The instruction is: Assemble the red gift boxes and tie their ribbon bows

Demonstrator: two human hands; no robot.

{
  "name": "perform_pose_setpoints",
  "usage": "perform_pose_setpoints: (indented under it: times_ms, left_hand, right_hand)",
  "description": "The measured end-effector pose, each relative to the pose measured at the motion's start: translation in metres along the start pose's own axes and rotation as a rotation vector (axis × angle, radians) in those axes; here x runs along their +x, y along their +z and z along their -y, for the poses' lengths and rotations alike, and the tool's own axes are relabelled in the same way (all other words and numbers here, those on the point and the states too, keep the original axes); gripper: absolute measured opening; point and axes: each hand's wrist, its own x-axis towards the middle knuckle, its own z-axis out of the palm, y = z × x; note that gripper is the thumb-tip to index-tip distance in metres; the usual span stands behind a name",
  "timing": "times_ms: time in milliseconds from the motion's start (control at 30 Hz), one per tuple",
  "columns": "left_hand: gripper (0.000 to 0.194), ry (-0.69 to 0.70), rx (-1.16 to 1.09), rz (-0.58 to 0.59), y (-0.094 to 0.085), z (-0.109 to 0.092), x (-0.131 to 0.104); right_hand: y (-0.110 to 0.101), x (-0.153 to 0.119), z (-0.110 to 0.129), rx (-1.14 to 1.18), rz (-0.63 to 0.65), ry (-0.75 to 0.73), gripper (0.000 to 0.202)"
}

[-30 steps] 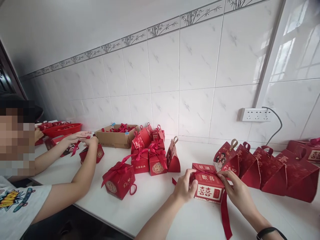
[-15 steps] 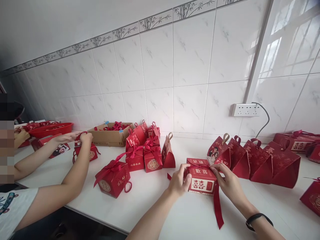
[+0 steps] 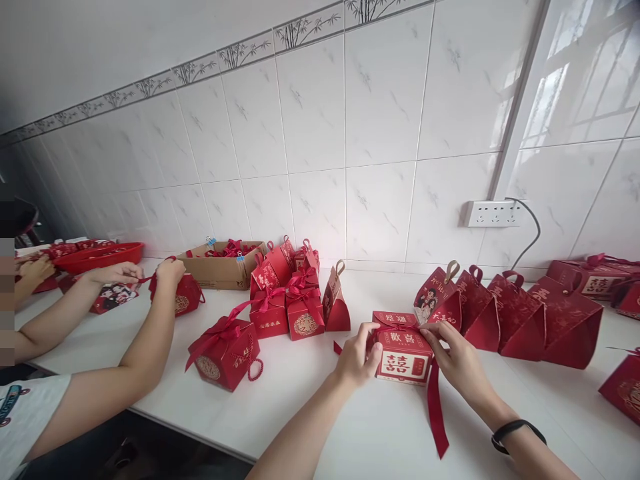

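Note:
A red and cream gift box with gold lettering stands on the white table in front of me. Across its top runs a dark red ribbon, one tail hanging down the front right side, the other showing behind my left wrist. My left hand is closed round the box's left side, thumb at the front; whether it also grips ribbon is hidden. At the top right edge, my right hand pinches the ribbon between thumb and fingers.
Finished-looking ribboned boxes cluster left of centre, with a single box nearer. Folded red triangular boxes line the right. A cardboard carton holds ribbons. At the left, a co-worker's hands handle another red box.
My hands keep nearly the same hold on the box and ribbon. The co-worker's hands have moved slightly apart, and their box has turned. The view has shifted a little.

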Motion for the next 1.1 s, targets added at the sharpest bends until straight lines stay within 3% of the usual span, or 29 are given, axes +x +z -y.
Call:
perform_pose_setpoints:
  times_ms: [1100]
  left_hand:
    - [0.039,0.000,0.007,-0.001,-0.0006,-0.0005,-0.0010]
  right_hand:
    - [-0.0008,0.0003,0.0029,0.005,0.005,0.002,0.037]
